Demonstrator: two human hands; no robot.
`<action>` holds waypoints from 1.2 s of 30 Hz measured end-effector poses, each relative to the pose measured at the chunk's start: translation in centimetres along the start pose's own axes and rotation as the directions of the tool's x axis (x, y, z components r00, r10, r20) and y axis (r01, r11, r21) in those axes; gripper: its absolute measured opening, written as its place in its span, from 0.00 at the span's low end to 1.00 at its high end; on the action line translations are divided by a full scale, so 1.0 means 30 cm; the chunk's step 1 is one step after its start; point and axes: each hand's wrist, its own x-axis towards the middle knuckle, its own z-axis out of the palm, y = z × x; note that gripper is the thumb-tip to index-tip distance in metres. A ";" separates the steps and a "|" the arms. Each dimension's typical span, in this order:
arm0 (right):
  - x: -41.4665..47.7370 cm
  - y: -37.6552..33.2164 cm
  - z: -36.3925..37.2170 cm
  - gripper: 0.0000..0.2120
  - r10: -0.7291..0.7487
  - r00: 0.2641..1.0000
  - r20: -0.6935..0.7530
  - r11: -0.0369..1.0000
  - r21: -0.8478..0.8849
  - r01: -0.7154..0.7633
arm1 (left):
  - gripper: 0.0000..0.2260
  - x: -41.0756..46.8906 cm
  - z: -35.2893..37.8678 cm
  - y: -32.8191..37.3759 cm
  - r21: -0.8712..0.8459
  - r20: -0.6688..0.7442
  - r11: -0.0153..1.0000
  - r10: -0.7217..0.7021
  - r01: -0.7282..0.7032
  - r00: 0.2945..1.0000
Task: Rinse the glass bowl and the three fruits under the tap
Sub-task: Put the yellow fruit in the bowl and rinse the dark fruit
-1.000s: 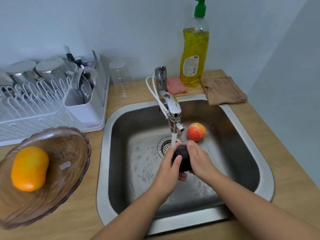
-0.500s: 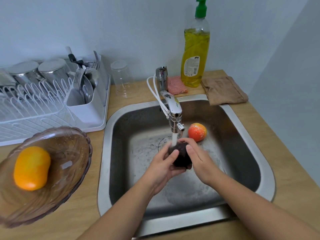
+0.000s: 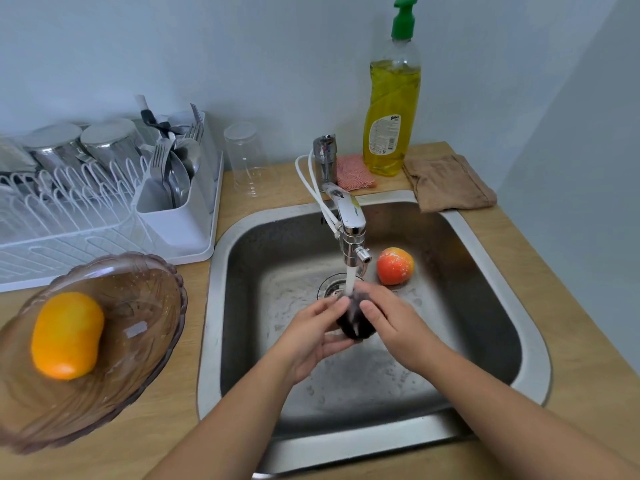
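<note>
- L hand (image 3: 310, 329): thumb up top, fingers curled under dark fruit (image 3: 356, 325), gripping from left.
- R hand (image 3: 393, 322): fingers wrapped over same fruit from right.
- Both forearms bare, angled inward.

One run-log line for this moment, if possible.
step: rinse dark fruit | left hand, right hand: both grip it under tap | red fruit: in sink | orange fruit: in bowl
</note>
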 end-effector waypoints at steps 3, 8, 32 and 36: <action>-0.011 0.007 0.007 0.20 0.076 0.997 -0.009 0.993 0.089 -0.075 | 0.14 0.006 0.011 -0.013 0.057 -0.090 0.995 0.082 -0.077 0.993; 0.017 -0.004 0.015 0.13 0.324 0.944 -0.061 0.931 0.197 -0.307 | 0.14 0.009 0.033 -0.053 0.009 -0.118 0.979 0.204 -0.205 0.972; -0.026 -0.045 0.052 0.31 0.215 0.974 0.066 0.862 0.456 -0.221 | 0.24 -0.054 -0.133 -0.030 0.337 -0.051 0.907 0.286 -0.254 0.957; -0.020 -0.083 0.079 0.30 0.200 0.975 0.100 0.875 0.430 -0.223 | 0.25 -0.102 -0.150 -0.045 0.360 -0.090 0.878 0.370 -0.316 0.925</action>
